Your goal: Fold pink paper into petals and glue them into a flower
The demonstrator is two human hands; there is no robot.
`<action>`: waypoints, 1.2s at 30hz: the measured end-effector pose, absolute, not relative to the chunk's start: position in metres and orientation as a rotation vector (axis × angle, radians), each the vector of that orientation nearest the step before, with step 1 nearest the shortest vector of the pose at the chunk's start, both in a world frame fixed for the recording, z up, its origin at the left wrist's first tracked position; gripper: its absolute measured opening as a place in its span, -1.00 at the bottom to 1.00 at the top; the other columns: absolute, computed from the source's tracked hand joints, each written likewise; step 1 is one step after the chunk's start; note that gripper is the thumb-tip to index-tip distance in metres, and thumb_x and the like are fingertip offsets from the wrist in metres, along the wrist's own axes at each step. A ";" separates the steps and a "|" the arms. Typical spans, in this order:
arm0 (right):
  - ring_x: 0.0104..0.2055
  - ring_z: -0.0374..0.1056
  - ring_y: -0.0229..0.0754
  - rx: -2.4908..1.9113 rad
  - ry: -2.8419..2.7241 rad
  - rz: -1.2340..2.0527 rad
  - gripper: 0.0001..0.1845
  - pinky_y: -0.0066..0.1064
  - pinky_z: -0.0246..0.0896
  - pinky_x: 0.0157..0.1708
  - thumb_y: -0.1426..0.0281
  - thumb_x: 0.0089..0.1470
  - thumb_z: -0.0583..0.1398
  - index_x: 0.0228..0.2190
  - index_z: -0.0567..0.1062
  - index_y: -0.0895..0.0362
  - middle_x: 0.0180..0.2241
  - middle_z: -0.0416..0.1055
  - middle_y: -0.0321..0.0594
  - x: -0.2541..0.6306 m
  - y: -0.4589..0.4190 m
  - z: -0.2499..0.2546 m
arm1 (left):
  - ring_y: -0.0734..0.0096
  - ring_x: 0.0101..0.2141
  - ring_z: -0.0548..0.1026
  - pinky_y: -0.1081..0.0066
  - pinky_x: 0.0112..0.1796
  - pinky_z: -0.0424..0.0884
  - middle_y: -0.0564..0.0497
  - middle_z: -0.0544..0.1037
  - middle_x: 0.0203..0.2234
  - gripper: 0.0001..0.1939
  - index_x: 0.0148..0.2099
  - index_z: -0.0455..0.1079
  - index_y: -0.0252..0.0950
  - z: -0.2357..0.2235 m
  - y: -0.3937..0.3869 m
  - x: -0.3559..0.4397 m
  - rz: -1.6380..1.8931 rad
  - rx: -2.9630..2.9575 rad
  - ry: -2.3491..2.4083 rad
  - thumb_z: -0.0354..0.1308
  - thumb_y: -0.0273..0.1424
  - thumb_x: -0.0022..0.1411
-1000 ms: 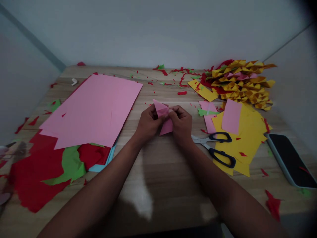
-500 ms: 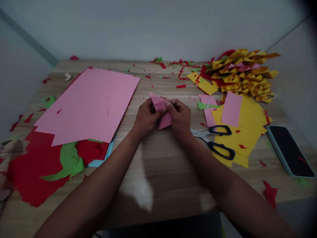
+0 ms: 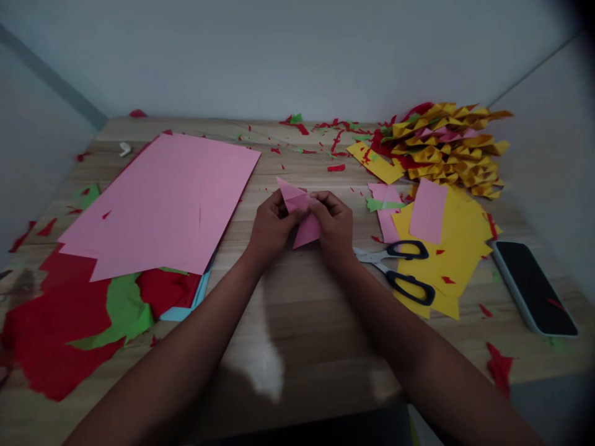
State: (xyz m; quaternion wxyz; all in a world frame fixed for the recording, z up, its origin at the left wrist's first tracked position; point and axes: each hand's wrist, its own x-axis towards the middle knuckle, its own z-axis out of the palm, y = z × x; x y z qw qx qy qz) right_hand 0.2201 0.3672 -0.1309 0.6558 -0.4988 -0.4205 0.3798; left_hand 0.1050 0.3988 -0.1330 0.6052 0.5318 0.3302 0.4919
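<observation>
A small folded pink paper piece (image 3: 300, 214) is pinched between both of my hands above the middle of the wooden table (image 3: 307, 322). My left hand (image 3: 269, 228) grips its left side and my right hand (image 3: 333, 227) grips its right side, fingertips meeting at the top fold. One pointed corner sticks up behind my fingers and another points down between my palms. Black-handled scissors (image 3: 398, 267) lie just right of my right wrist.
A large pink sheet (image 3: 162, 201) covers red, green and blue paper (image 3: 83, 316) at left. A heap of folded yellow and red pieces (image 3: 446, 148) sits back right, above yellow sheets (image 3: 453, 248) and pink strips (image 3: 426, 210). A phone (image 3: 534, 286) lies far right. Scraps litter the table.
My hands keep hold of the pink piece with only small finger shifts. The camera view has drifted slightly, so everything sits a little differently in the frame.
</observation>
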 end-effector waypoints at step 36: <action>-0.54 0.09 -0.34 -1.161 -1.111 0.824 -0.71 -0.44 0.01 -0.51 0.25 0.10 0.24 -0.58 0.39 0.09 -0.61 0.23 -0.42 0.216 0.364 -0.129 | 0.48 -0.42 0.44 0.43 -0.37 0.37 0.08 0.54 -0.40 -0.78 -0.25 0.52 -0.22 -0.137 0.400 0.104 1.204 1.095 0.813 0.39 -0.22 0.12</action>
